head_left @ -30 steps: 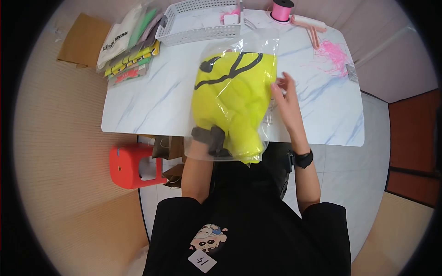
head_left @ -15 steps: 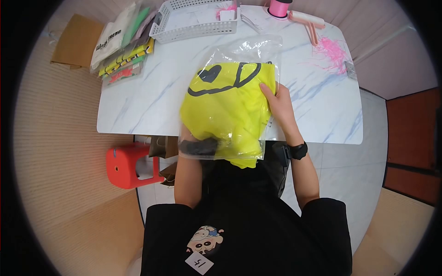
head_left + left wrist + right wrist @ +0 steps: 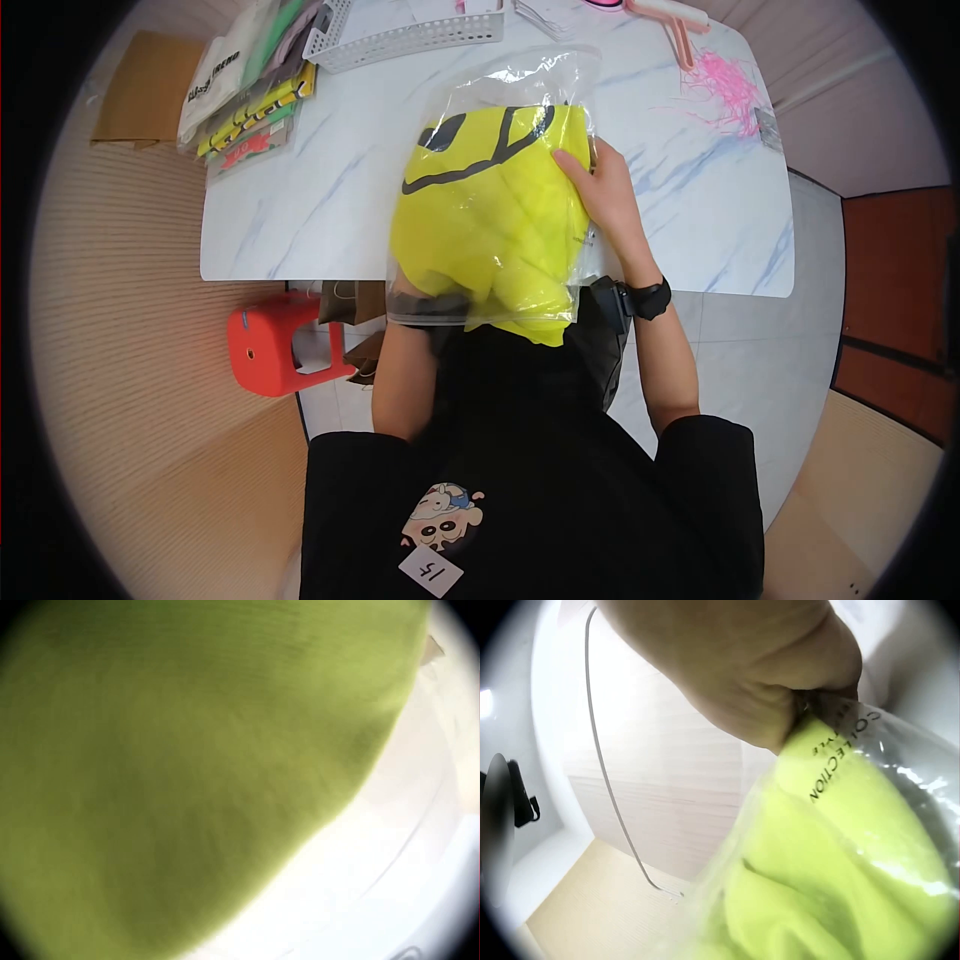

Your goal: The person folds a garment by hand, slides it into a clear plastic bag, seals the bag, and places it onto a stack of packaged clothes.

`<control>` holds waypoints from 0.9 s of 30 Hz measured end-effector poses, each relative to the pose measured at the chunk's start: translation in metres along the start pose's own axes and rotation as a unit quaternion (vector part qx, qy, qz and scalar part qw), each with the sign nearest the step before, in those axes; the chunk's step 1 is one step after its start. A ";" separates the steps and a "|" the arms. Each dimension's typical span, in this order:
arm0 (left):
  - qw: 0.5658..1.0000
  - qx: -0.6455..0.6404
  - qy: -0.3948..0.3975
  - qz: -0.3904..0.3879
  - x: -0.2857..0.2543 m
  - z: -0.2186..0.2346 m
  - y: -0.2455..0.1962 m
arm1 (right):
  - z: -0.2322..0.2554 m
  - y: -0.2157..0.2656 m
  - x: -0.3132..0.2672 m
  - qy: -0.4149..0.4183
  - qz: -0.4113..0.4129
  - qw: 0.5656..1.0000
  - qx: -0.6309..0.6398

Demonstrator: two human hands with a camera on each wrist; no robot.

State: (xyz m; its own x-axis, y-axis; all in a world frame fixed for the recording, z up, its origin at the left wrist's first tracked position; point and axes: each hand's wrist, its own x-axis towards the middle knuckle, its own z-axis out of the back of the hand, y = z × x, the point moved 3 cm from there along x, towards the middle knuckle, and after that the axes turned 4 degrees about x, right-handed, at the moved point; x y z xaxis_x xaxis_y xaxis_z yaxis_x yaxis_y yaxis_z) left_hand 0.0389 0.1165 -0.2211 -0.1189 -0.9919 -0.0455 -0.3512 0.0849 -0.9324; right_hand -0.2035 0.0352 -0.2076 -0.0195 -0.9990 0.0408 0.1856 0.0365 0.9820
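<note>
A bright yellow garment (image 3: 480, 225) with black printed lines sits in a clear plastic bag (image 3: 515, 80), held over the table's front edge. Part of the garment pokes out of the bag's near end. My right hand (image 3: 608, 195) grips the right edge of the bag and garment, thumb on top. In the right wrist view, black lettering on the bag (image 3: 840, 754) runs beside that hand. My left forearm (image 3: 408, 370) reaches into the bag's near end; the left hand is hidden under the garment. Yellow-green fabric (image 3: 187, 772) fills most of the left wrist view.
A white perforated basket (image 3: 400, 45) stands at the back. Bagged clothes (image 3: 250, 90) and a brown paper piece (image 3: 150, 90) lie at the left. Pink shreds (image 3: 725, 90) and a pink-handled roller (image 3: 680, 35) are at the back right. A red stool (image 3: 265, 345) stands below the table.
My right hand, loose beside the bag a second ago, now grips its right edge. The left forearm and the bag's near end have shifted slightly left. The head view has moved a little.
</note>
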 end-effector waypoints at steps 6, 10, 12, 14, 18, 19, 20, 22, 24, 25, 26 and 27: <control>0.994 0.092 0.000 -0.061 0.002 -0.009 -0.019 | -0.001 0.043 -0.016 0.006 0.040 0.993 -0.107; 0.998 0.028 -0.010 -0.058 0.030 -0.018 -0.016 | -0.001 0.077 -0.059 -0.081 0.244 0.956 -0.145; 0.999 -0.003 -0.014 -0.046 0.041 -0.020 -0.010 | -0.010 0.079 -0.092 -0.036 0.268 0.946 -0.177; 0.998 -0.037 -0.014 -0.040 0.047 -0.028 -0.005 | -0.021 0.085 -0.123 -0.035 0.308 0.891 -0.332; 0.995 -0.098 -0.007 -0.021 0.062 -0.028 -0.002 | -0.055 0.081 -0.159 0.155 0.343 0.884 -0.278; 0.994 -0.111 0.003 -0.017 0.063 -0.029 -0.004 | -0.061 0.075 -0.159 0.147 0.385 0.845 -0.340; 0.992 -0.127 0.014 -0.013 0.066 -0.031 -0.007 | -0.066 0.074 -0.158 0.140 0.422 0.800 -0.403; 0.987 -0.158 0.035 -0.007 0.068 -0.033 -0.014 | -0.063 0.095 -0.150 0.141 0.425 0.810 -0.378; 0.981 -0.188 0.052 0.001 0.064 -0.031 -0.021 | -0.060 0.111 -0.144 0.196 0.448 0.801 -0.345; 0.978 -0.201 0.060 0.005 0.068 -0.035 -0.024 | -0.058 0.111 -0.140 0.190 0.448 0.802 -0.347; 0.974 -0.214 0.067 0.010 0.043 -0.033 -0.025 | -0.057 0.111 -0.138 0.198 0.454 0.802 -0.334; 0.971 -0.227 0.074 0.014 0.041 -0.036 -0.027 | -0.055 0.112 -0.136 0.208 0.461 0.802 -0.319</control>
State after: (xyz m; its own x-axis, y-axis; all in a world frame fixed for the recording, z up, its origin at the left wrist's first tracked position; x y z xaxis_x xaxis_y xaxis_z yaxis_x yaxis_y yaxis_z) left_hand 0.0102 0.0770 -0.1852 -0.2538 -0.9671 0.0151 -0.7147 0.1770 -0.6767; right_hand -0.1257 0.1739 -0.1136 0.7190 -0.4835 0.4992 0.4011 0.8753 0.2701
